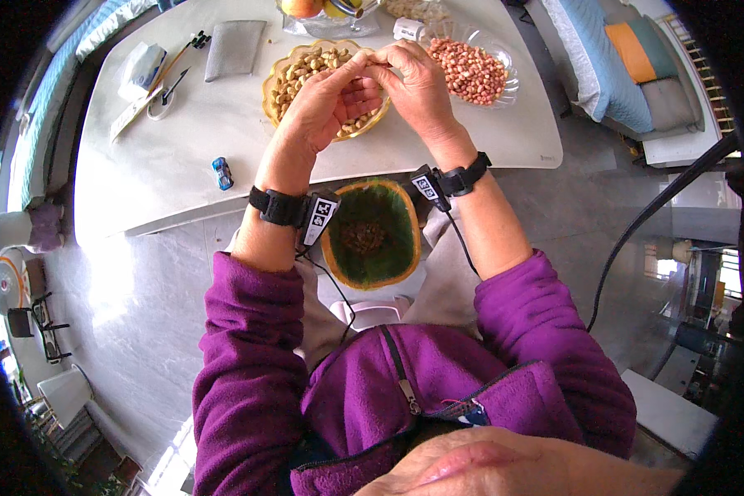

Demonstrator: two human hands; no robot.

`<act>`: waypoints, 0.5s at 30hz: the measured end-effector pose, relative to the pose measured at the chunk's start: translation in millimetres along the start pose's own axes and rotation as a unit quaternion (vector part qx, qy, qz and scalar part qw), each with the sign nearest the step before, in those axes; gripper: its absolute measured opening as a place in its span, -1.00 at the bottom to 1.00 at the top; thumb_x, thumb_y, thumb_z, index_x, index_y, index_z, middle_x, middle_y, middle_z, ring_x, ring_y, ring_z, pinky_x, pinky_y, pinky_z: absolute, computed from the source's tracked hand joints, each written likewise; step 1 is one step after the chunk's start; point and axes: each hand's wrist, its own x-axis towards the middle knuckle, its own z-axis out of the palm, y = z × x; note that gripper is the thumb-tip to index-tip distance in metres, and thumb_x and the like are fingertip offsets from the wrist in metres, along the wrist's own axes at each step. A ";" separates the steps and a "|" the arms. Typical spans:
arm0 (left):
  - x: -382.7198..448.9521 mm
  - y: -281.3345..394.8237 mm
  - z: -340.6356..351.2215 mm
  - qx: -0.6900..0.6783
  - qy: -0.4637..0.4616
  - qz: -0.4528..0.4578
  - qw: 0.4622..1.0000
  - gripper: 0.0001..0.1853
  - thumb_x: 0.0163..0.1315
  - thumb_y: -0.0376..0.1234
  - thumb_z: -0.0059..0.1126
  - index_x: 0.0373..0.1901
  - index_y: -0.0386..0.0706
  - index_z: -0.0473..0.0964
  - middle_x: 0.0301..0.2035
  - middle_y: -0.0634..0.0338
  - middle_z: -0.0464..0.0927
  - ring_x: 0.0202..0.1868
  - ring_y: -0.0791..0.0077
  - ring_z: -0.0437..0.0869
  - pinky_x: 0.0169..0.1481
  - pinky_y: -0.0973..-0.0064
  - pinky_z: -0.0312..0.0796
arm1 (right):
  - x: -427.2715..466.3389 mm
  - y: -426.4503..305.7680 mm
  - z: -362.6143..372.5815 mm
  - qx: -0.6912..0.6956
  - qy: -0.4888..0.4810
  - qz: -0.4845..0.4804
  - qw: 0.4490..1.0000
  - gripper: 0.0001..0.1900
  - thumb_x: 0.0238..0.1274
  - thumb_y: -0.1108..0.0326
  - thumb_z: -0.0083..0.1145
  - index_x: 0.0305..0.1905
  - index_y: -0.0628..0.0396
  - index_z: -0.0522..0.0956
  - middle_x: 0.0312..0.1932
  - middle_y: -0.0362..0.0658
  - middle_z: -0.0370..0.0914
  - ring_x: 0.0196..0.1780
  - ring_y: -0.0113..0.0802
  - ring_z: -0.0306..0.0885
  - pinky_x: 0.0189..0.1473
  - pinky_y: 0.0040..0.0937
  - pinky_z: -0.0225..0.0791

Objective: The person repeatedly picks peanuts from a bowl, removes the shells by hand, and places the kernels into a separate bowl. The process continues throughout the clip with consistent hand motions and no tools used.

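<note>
My left hand (338,99) and my right hand (410,80) meet above a yellow scalloped bowl (268,93) of peanuts in their shells (304,68). Thumbs and index fingers press together at the tips. Whatever is between them is hidden by the fingers. The other fingers of my left hand curl loosely, palm partly turned up. Just right of my right hand, a clear fluted plastic bowl (513,79) holds shelled peanuts with pink skins (468,71). Below the table edge, between my knees, stands a green bin with a yellow rim (416,242); brown bits (363,237) lie at its bottom.
On the white table (149,167) are a blue toy car (222,173), a tissue pack (142,71), a silver-grey pouch (234,49), a tape roll (159,108) and a fruit bowl (328,25). Cables run from both wrist straps. A black cable (651,211) arcs at the right.
</note>
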 end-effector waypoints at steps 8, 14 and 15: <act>-2.7 -4.1 -1.8 -0.114 -0.029 0.003 0.993 -0.70 0.46 -0.21 0.12 -0.08 -0.31 0.54 -0.25 0.10 0.66 -0.19 0.41 0.73 0.03 0.38 0.68 | 1.8 -5.0 -1.5 0.111 0.016 0.047 0.993 -0.91 0.26 0.40 0.28 -0.18 0.14 0.66 -0.29 -0.21 0.63 -0.24 -0.39 0.61 -0.17 -0.48 0.46; 0.4 -14.2 -1.0 -0.164 -0.049 0.021 0.985 -0.67 0.47 -0.16 0.08 -0.07 -0.27 0.54 -0.21 0.11 0.66 -0.16 0.39 0.73 0.02 0.45 0.66 | 2.3 -21.1 7.9 0.144 0.076 0.117 0.980 -0.92 0.31 0.37 0.26 -0.26 0.13 0.65 -0.33 -0.23 0.63 -0.44 -0.54 0.56 -0.35 -0.55 0.44; 0.8 -14.1 -1.1 -0.170 -0.057 0.021 0.984 -0.67 0.48 -0.16 0.07 -0.06 -0.28 0.54 -0.20 0.11 0.66 -0.15 0.38 0.73 0.04 0.44 0.66 | 2.3 -23.1 8.7 0.207 0.068 0.162 0.963 -0.91 0.33 0.36 0.25 -0.25 0.13 0.65 -0.32 -0.24 0.64 -0.43 -0.57 0.54 -0.36 -0.58 0.43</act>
